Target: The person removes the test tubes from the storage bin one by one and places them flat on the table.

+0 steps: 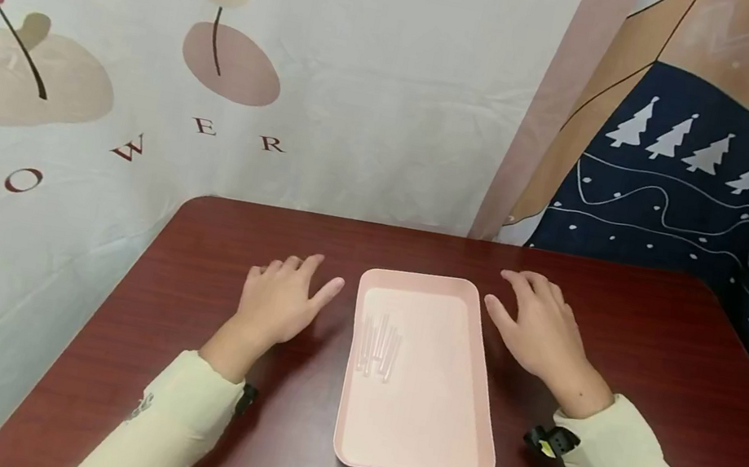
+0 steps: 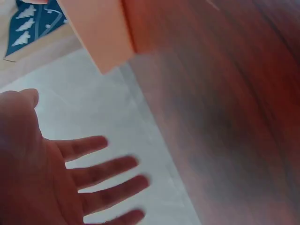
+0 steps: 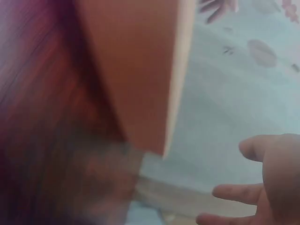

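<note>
A shallow pink tray point(image 1: 414, 438) lies on the table between my two hands. Several thin clear tubes point(image 1: 378, 348) rest side by side in its left half; what kind they are is hard to tell. To the left of the tray is my left hand point(image 1: 279, 299), fingers spread and apart from the rim. My right hand point(image 1: 540, 327) hovers off the tray's upper right side, thumb toward the rim, holding nothing. In the left wrist view the left hand's fingers point(image 2: 103, 171) are extended beside the tray wall point(image 2: 101, 33). The right wrist view shows the tray's side point(image 3: 136, 75) near the right thumb.
The tray stands on a dark red-brown wooden table point(image 1: 279, 449). Behind it hangs a pale curtain point(image 1: 381, 102) printed with flowers and letters. A navy cloth point(image 1: 686, 195) with white trees hangs at the right. Dark wrist straps point(image 1: 551, 441) show at the sleeves.
</note>
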Action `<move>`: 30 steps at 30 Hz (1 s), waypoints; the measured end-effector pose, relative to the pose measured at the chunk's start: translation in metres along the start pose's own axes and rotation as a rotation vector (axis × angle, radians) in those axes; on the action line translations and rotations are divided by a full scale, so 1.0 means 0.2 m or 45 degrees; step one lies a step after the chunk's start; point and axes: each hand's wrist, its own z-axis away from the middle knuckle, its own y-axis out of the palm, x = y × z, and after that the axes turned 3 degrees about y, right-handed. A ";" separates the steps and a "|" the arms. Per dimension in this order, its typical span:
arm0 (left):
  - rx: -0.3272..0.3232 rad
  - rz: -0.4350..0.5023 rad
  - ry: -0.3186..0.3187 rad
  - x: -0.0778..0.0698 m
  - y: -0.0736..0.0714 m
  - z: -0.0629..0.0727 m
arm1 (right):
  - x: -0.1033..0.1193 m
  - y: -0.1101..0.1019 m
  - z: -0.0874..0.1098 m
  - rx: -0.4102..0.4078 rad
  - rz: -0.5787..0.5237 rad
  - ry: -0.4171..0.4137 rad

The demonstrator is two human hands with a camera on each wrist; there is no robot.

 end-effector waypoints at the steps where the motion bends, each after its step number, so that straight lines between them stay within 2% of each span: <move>1: 0.000 0.011 0.014 -0.02 -0.01 0.00 | 0.02 0.00 0.01 -0.010 -0.020 -0.013; 5: 0.038 0.081 0.079 -0.09 -0.02 0.02 | 0.13 -0.01 0.05 -0.045 -0.109 -0.090; 9: 0.078 0.147 0.103 -0.13 -0.02 0.03 | 0.24 0.01 0.07 -0.034 -0.204 -0.169; 12: 0.126 0.154 0.101 -0.15 0.00 0.03 | 0.32 0.04 0.07 -0.002 -0.246 -0.211; 16: 0.234 0.160 0.105 -0.17 0.03 0.03 | 0.40 0.10 0.05 0.080 -0.269 -0.253; 22: 0.355 0.196 0.167 -0.18 0.07 0.03 | 0.44 0.20 0.03 0.222 -0.267 -0.251; 30: 0.388 0.276 0.181 -0.18 0.09 0.03 | 0.44 0.27 0.02 0.342 -0.288 -0.208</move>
